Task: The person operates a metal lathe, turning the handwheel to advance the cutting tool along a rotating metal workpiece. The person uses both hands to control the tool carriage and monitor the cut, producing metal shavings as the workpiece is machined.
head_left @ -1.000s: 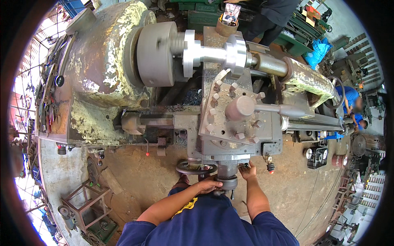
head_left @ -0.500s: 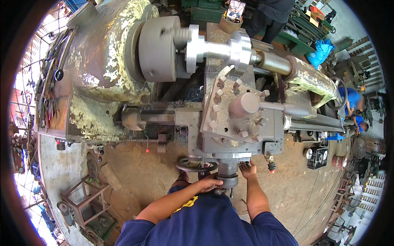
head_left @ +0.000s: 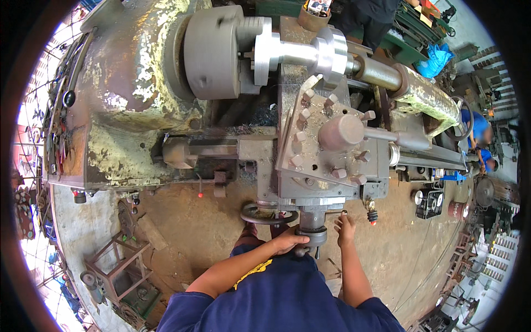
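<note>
My left hand (head_left: 290,241) is closed on the round handwheel (head_left: 314,236) at the front of a metal lathe's cross slide. To its right, my right hand (head_left: 346,229) is raised with fingers curled at a small lever (head_left: 336,212) under the slide; the knob shows at the fingertips. Beyond them sits the square tool post (head_left: 312,160) with several bolts and a round-topped clamp handle (head_left: 341,133). A cutting tool (head_left: 311,83) points from it toward a shiny flanged metal workpiece (head_left: 298,53), held between the chuck (head_left: 213,55) and the tailstock (head_left: 423,99).
A larger handwheel (head_left: 269,214) is left of my left hand. A red-tipped lever (head_left: 200,187) and a black-gripped lever (head_left: 371,213) hang from the lathe. A metal frame stand (head_left: 119,268) is on the floor at left. Another person in dark clothes (head_left: 368,19) stands behind; others work at far right.
The lathe has shifted slightly right and up in the view. My right hand's fingers, earlier reaching under the slide, are now drawn back and curled at the small lever. My left hand stays on the handwheel.
</note>
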A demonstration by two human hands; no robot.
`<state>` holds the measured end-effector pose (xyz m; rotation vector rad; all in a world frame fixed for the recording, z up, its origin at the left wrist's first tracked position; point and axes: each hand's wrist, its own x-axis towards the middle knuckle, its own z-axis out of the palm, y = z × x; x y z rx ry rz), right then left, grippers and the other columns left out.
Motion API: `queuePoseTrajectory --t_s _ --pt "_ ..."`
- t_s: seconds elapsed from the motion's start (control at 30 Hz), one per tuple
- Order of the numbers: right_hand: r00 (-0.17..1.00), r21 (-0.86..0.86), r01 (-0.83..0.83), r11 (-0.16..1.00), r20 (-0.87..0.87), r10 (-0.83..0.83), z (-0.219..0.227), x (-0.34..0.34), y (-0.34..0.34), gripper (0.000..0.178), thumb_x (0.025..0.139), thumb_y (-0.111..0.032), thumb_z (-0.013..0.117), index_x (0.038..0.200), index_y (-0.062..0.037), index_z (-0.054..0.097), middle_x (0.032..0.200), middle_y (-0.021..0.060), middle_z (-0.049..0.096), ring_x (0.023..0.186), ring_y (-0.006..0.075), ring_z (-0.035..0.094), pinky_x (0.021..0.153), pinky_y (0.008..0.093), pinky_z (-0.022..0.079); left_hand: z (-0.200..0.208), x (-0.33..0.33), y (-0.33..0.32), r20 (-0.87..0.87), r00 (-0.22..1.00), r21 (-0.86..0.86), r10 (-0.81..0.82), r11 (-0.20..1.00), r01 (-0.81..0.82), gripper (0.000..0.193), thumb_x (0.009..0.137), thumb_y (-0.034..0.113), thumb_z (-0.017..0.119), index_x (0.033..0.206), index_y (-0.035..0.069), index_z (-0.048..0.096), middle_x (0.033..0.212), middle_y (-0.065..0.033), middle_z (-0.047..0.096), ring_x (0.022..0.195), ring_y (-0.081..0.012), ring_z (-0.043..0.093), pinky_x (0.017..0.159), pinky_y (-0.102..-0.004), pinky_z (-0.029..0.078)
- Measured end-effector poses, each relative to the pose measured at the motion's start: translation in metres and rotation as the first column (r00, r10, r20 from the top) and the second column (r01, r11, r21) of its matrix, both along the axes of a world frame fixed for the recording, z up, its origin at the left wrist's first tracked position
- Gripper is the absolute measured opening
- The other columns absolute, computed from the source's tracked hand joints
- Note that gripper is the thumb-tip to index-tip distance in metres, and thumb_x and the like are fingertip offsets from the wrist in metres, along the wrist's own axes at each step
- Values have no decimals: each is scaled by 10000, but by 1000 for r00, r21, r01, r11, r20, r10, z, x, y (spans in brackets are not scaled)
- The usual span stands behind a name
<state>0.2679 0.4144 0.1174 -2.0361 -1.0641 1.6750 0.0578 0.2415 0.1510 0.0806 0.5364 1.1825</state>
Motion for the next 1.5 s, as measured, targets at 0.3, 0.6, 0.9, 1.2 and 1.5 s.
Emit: queuePoseTrajectory --t_s 0.3,0.6,0.9,1.2,1.5 --pt "755 177 -653 737 68 652 146 -61 -87 883 731 -306 844 1388 51 374 1195 234 615 1108 332 615 938 414 494 -5 8 -2 -59 995 -33 81 996 -83 753 800 182 790 1418 -19 409 1347 -131 551 1244 -231 523 1089 -389 392" --pt "696 126 -694 709 369 616 156 -101 -85 1040 535 -387 947 1299 88 425 1114 270 650 1046 368 658 888 426 524 -6 5 1 -92 996 -103 -1 995 -9 716 757 159 808 1356 -44 473 1314 -161 576 1216 -243 552 1083 -381 405" --pt "742 142 -658 740 291 604 144 -94 -81 949 530 -315 938 1256 85 475 1054 233 672 993 309 673 868 394 530 20 -4 7 -150 987 -190 -59 981 30 654 772 149 797 1324 -46 503 1254 -150 604 1176 -233 565 1049 -372 423" --pt "767 104 -634 767 217 604 131 -81 -79 888 525 -233 936 1219 85 483 1054 189 657 952 248 656 850 371 539 33 -6 11 -280 955 -202 -100 979 43 552 799 197 790 1246 -27 557 1120 -104 648 930 -137 607 839 -300 500" --pt "849 90 -510 855 -107 518 105 -63 -76 907 520 -217 935 1234 99 474 1076 175 650 992 241 636 903 367 511 40 0 11 -348 935 -245 -70 969 -18 532 796 207 808 1198 -56 579 1133 -141 662 1035 -193 642 934 -328 508"
